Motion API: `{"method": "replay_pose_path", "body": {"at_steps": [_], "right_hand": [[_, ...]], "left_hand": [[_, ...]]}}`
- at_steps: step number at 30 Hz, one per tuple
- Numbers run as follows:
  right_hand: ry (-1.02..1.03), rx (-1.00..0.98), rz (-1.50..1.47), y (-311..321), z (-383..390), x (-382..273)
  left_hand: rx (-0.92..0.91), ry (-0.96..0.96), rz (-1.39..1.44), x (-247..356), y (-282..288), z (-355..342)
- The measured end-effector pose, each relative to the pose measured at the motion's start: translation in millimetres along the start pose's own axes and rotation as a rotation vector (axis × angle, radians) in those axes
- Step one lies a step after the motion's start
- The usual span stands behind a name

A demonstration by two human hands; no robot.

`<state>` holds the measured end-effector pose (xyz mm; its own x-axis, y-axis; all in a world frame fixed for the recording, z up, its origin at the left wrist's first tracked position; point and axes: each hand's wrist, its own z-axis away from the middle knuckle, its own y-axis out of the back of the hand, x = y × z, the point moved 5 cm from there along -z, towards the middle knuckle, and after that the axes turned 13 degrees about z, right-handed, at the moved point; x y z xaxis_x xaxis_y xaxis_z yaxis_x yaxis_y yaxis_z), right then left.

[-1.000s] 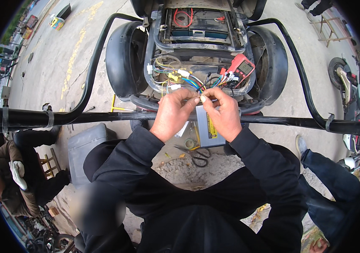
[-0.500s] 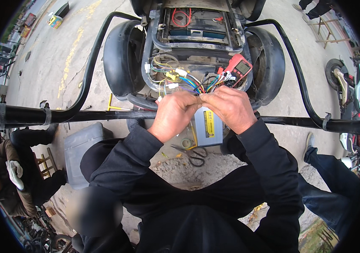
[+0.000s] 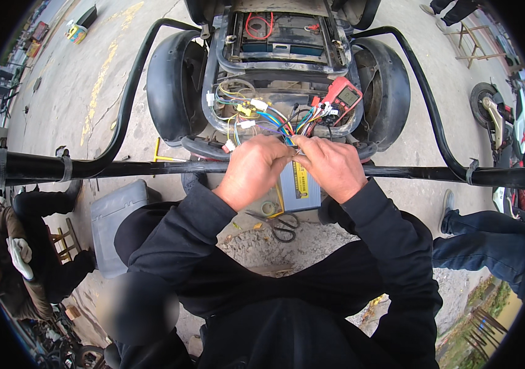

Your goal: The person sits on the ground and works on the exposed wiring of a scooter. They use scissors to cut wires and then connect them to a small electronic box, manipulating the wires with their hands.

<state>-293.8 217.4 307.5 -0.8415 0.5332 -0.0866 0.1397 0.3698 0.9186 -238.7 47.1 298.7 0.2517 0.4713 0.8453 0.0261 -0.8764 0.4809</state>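
A grey, boxy plastic case (image 3: 119, 226) sits on the ground at left. The left hand (image 3: 255, 169) pinches the near ends of thin, multicoloured insulated wires (image 3: 284, 126), beside the similarly closed right hand (image 3: 331, 165); exactly which strands is hidden. Farther right lies a red, rectangular handheld multimeter (image 3: 343, 96).

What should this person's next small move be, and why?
Probably a slight twist of the right hand's fingertips while the left hand steadies. Both hands' fingertips meet beside the bundle of coloured wires, and the scissors lie on the ground, so finger work seems the likelier choice. Exactly what the fingers pinch is hidden, so this is tentative.
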Motion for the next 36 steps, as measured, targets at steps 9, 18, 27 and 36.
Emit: {"method": "replay_pose_path", "body": {"at_steps": [9,18,27,36], "right_hand": [[0.141,-0.002,0.136,6.7,4.3,-3.4],[0.082,0.082,0.244,2.8,11.6,-14.0],[-1.153,-0.501,-1.643,-56.6,45.2,-1.1],[-0.141,0.133,0.218,12.5,27.4,2.0]], "left_hand": [[-0.077,0.061,-0.075,7.6,-4.3,1.0],[-0.125,0.647,0.773,-26.9,-23.3,7.8],[-0.045,0.454,0.620,-43.0,-35.9,13.8],[0.002,0.517,0.719,-37.3,-35.3,6.1]]}}
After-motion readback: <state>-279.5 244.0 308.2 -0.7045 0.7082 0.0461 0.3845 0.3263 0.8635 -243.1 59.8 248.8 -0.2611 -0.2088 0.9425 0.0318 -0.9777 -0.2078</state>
